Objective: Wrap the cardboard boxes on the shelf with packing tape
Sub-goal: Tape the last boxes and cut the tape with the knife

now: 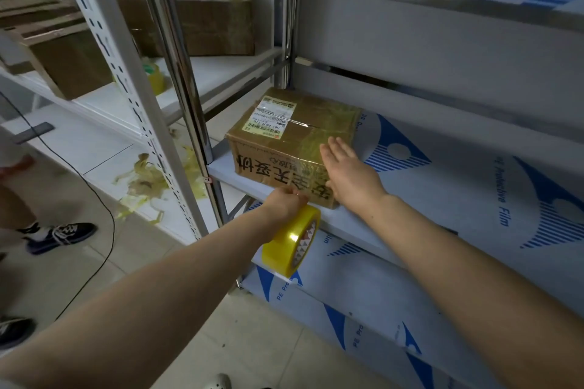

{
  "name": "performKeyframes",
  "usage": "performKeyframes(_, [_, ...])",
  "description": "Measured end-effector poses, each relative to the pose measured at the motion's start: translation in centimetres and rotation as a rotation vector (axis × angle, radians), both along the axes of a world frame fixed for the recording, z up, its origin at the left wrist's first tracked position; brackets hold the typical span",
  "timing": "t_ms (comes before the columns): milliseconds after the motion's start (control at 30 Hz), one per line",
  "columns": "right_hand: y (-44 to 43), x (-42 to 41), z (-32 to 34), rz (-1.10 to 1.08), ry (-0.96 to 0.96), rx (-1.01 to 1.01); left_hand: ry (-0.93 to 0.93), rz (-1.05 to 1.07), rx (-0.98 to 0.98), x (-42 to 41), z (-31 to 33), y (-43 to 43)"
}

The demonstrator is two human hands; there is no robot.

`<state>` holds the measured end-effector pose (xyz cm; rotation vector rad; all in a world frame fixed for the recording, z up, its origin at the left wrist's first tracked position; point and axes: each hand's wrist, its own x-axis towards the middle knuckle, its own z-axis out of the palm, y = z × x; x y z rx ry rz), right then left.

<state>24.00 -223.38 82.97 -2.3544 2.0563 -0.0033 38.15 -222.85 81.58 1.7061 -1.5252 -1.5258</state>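
A brown cardboard box (284,139) with a white shipping label and black printed characters sits at the front left of a steel shelf (373,224). Glossy tape bands cross its right half. My right hand (347,174) lies flat, fingers straight, over the box's front right top edge. My left hand (286,204) grips a yellow roll of packing tape (292,241) just below the shelf's front edge, pressed against the bottom of the box's front face.
A white slotted upright (126,88) and a chrome post (186,73) stand to the left. Other cardboard boxes (202,25) and a second tape roll (155,77) sit on the neighbouring shelf. Torn tape scraps (148,183) and a black cable (94,199) lie below. Someone's shoes (60,235) stand at left.
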Motion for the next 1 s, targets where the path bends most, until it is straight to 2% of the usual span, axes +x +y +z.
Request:
performKeyframes(100, [-0.1,0.0,0.4,-0.004,0.022,0.001,-0.009,-0.002,0.0,-0.4,0.2,0.3])
performKeyframes(200, [-0.5,-1.2,2.4,0.1,0.04,0.161,0.009,-0.009,0.014,-0.4,0.4,0.6])
performKeyframes(367, [-0.9,-1.5,4.3,0.26,0.405,0.135,0.0,-0.038,-0.007,-0.7,0.7,1.0])
performKeyframes(533, [-0.7,-0.8,5.1,0.4,0.617,0.187,0.041,-0.041,-0.011,-0.6,0.7,1.3])
performKeyframes(733, [-0.3,0.5,5.6,0.288,0.616,0.219,0.097,-0.023,-0.011,0.0,0.8,1.5])
performKeyframes(767, [-0.2,0.4,5.6,0.261,0.579,0.201,0.112,-0.015,-0.016,0.0,0.8,1.6])
performKeyframes(833, [-0.1,-0.4,4.9,0.178,0.333,0.176,0.152,0.001,-0.014,-0.1,0.8,1.7])
performKeyframes(933, [1.2,-1.7,4.3,0.054,-0.333,0.172,0.183,0.011,-0.004,-0.1,0.9,2.2])
performKeyframes(1000, [3.0,-2.1,3.1,-0.086,-0.717,-0.055,0.189,0.0,-0.009,-0.5,0.9,2.4])
